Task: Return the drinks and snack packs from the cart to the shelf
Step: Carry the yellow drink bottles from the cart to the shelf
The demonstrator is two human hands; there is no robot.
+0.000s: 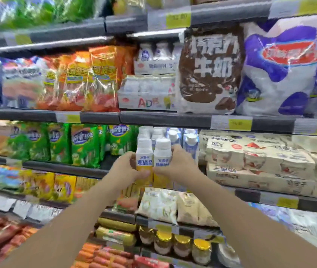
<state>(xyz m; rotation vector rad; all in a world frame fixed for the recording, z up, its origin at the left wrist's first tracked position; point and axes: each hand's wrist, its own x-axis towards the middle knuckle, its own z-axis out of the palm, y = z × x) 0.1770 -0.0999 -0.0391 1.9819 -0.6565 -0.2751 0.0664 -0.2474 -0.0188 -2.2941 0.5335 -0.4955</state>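
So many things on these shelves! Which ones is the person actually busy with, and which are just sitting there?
In the job:
two white-capped drink bottles
left hand
right hand

Just sitting there:
green snack bags
orange snack bags
brown milk bag
gold-lidded jars

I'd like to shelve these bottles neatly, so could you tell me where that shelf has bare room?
The only gap is the dark strip between the green snack bags and the bottle row, where both hands hold the yellow-and-white bottles. Rightward, the cream multipack cartons fill it; leftward it is packed.
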